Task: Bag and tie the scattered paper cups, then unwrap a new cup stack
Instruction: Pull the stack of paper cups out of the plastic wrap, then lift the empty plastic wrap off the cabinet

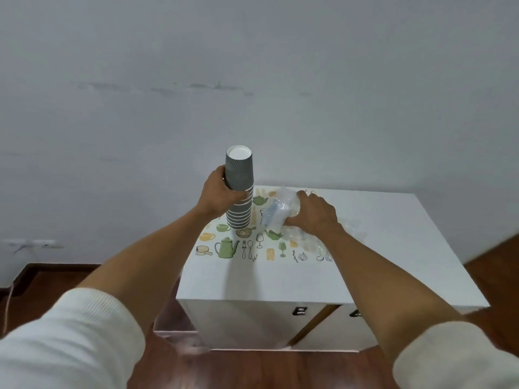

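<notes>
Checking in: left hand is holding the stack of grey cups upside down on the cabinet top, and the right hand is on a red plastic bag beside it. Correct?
Not quite. In the head view the bag under the right hand is clear plastic, not red. The rest holds: the left hand grips the inverted grey cup stack on the cabinet top.

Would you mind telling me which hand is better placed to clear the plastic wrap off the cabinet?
The right hand: it already grips the crumpled wrap on the cabinet, while the left hand is busy holding the cup stack.
</notes>
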A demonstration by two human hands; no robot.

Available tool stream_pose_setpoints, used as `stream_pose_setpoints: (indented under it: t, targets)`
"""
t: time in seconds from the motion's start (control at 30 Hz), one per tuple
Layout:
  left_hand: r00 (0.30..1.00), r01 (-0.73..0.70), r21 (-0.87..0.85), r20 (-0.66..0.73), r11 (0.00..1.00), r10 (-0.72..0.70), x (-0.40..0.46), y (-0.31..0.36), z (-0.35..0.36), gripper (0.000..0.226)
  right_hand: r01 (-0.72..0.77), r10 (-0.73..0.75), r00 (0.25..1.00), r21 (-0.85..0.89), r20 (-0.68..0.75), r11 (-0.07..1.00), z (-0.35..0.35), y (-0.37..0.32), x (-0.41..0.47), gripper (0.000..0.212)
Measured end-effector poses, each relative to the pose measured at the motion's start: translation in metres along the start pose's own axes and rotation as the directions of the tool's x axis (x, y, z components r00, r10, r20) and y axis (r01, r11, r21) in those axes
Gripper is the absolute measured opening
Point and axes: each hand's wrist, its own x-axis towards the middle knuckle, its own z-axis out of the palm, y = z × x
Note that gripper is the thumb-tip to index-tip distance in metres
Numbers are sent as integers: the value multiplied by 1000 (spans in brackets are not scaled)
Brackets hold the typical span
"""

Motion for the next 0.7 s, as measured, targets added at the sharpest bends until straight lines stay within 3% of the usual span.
stream_pose_setpoints:
  t: [0.13,0.23,0.3,0.37,0.43,0.5,0.6,0.7]
  targets:
    - [991,125,-11,56,992,-124,-10,-9,9,82,1,-1,1000,-6,-8,1000,-5,2,-9,80]
    - [959,276,-11,-60,961,-276,-31,-6,19,91,4,-3,1000,11,-16,1000,-10,6,-18,79]
    - [907,414,-48,-61,909,-417,-53,-1,26,74,10,-10,1000,63,0,998,-13,8,-27,78]
    - [845,528,-161,194,834,-498,-72,3,31,41,23,-33,999,240,36,970,-15,10,-34,74]
    - [775,588,-250,447,769,-447,-91,6,37,27,6,-78,990,513,118,858,-20,12,-45,68]
    - [755,591,-308,537,746,-376,-106,10,44,44,-56,-115,974,696,197,716,-25,10,-58,48]
    - [814,552,-373,436,746,-384,-122,23,57,72,-187,-94,957,831,274,523,-33,7,-73,18]
    - [890,456,-438,201,775,-410,-139,28,65,63,-301,-65,942,913,330,276,-29,7,-83,22]
